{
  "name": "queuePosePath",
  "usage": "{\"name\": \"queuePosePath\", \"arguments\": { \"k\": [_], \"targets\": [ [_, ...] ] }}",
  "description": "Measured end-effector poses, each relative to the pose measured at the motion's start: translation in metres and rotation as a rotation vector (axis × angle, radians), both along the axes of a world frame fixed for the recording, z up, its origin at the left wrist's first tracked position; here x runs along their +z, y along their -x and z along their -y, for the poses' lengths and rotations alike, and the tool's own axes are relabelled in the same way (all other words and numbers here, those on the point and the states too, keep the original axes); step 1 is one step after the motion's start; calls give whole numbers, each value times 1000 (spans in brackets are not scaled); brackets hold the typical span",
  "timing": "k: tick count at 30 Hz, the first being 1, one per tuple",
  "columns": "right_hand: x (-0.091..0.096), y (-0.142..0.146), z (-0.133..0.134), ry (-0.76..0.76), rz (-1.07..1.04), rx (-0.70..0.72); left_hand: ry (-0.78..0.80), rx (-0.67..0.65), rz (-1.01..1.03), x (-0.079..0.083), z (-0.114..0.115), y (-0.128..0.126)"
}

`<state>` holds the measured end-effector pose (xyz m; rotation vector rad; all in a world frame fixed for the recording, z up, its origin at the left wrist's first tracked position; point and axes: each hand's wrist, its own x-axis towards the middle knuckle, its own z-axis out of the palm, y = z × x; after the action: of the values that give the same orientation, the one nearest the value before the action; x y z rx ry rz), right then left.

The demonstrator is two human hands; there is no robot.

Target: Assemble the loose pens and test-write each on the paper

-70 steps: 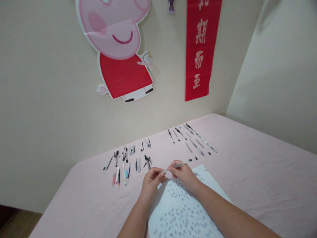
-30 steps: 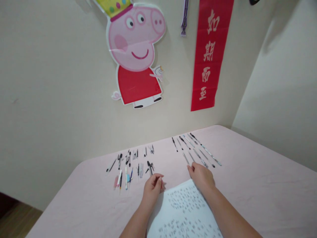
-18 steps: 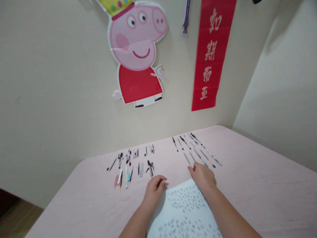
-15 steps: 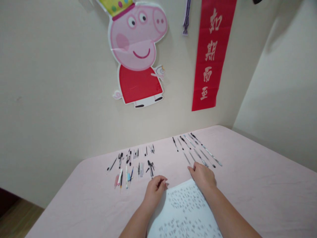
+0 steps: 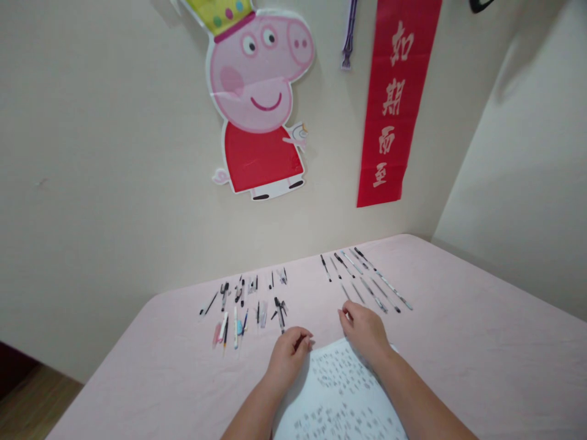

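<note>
A white sheet of paper (image 5: 339, 397) covered in handwritten characters lies in front of me. My left hand (image 5: 290, 353) rests at its upper left edge with the fingers curled together; anything inside them is hidden. Over the top right part of the sheet is my right hand (image 5: 364, 330), closed, its thumb and forefinger drawn close; I cannot make out anything in them. Just beyond it lie several pens (image 5: 373, 294) in two rows. Past my left hand is a pen taken apart, with a black-capped clear barrel (image 5: 279, 311) and small loose pieces around it.
More dismantled pens, caps and refills (image 5: 238, 293) lie in groups at the left. A pink cloth (image 5: 477, 342) covers the table, which meets the wall at the back. On the wall hang a pig cutout (image 5: 261, 110) and a red banner (image 5: 397, 104).
My right hand has moved left, away from the lower row of pens and over the top of the sheet. My left hand has stayed nearly still. The view has shifted slightly.
</note>
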<state>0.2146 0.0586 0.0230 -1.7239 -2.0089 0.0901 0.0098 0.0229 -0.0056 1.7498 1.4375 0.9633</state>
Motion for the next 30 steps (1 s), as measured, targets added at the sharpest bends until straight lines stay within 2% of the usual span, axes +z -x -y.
{"name": "queuePosePath", "arguments": {
  "k": [4,7,12,19,22,24,27,30],
  "targets": [
    [-3,19,11,101,-74,296,-25,-6,-51,-1,0,0],
    [-8,27,17,154,-88,381,-23,-1,-8,-4,-1,1],
    [-15,28,16,197,-116,378,-26,20,67,-6,-1,1],
    [-13,26,14,228,-150,368,-21,56,162,-1,1,-1],
    [-12,26,13,242,-162,365,-28,112,201,0,-2,2],
    [-12,26,12,249,-174,357,-50,196,210,1,-7,8],
    [-14,25,11,262,-185,336,-82,351,160,2,-16,24],
    [-15,25,10,266,-202,335,-123,386,-50,7,-20,41]
  ]
}}
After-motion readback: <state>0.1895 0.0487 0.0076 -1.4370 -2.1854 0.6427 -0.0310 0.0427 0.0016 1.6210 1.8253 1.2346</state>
